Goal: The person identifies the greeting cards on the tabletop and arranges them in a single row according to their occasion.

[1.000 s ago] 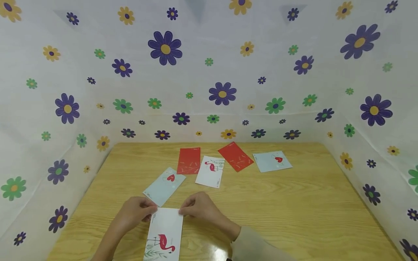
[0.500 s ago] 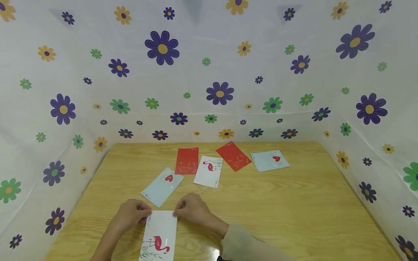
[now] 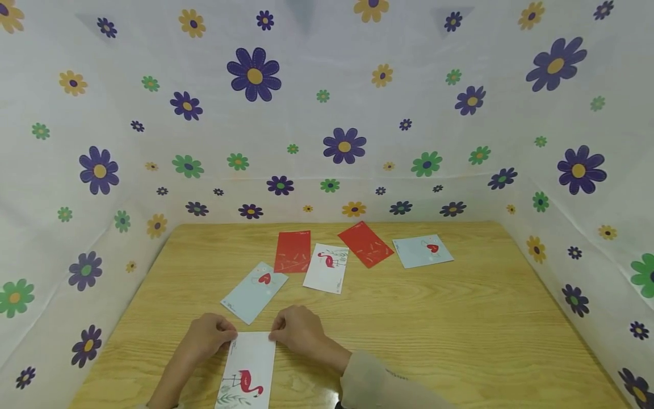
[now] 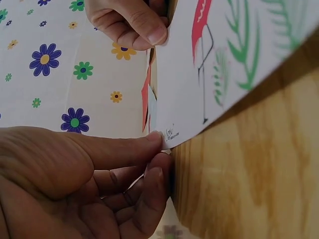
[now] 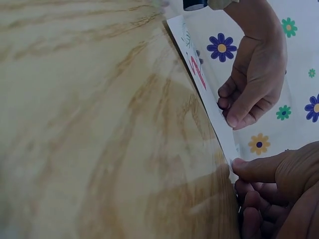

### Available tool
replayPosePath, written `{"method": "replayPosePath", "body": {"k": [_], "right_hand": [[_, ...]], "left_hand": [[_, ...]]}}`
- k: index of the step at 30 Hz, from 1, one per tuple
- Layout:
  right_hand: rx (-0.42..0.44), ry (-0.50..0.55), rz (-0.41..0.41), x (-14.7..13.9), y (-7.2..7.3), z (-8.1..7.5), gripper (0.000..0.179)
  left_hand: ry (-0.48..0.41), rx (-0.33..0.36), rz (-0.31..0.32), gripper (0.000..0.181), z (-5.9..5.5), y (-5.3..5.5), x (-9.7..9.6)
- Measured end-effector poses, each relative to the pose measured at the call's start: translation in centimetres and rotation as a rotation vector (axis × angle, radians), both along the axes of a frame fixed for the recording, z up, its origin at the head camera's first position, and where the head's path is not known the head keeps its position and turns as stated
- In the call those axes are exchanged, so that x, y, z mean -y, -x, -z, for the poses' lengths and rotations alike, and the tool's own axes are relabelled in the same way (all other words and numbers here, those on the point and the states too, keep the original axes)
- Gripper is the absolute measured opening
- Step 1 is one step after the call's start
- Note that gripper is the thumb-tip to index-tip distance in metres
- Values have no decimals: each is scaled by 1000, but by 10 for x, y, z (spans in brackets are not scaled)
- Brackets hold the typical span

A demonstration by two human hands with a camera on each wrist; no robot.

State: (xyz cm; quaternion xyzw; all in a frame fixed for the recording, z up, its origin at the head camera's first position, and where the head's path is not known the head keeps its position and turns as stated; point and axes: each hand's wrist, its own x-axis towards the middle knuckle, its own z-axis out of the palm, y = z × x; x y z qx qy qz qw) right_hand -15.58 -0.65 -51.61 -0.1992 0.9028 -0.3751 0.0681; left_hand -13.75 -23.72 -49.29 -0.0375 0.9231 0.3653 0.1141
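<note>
A white card with a red flamingo and green leaves (image 3: 247, 363) lies near the front of the table, its lower end cut off by the head view's edge. My left hand (image 3: 208, 336) pinches its far left corner between thumb and fingers. At the far right corner, my right hand (image 3: 300, 329) pinches it the same way. In the left wrist view, the left thumb (image 4: 127, 151) presses on the corner beside small black print. The right wrist view shows the card (image 5: 212, 109) almost edge-on, close to the wooden surface.
Beyond the hands lie a pale blue heart card (image 3: 250, 295), a red card (image 3: 292, 253), another flamingo card (image 3: 325, 275), a second red card (image 3: 365, 244) and a second blue heart card (image 3: 419, 253). Flower-printed white cloth (image 3: 306, 113) surrounds the wooden table (image 3: 449, 329) on three sides.
The head view has shifted slightly. Both hands and the pinched flamingo card have moved a little left and toward the table's front edge. The other cards have stayed put.
</note>
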Motion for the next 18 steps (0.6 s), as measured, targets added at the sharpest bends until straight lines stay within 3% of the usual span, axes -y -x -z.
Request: {"method": "replayPosePath", "body": {"k": [18], "right_hand": [[-43,-33,21,2,0,2,14]], "left_hand": [[18,-18,-33,6,4,0,-4]]}}
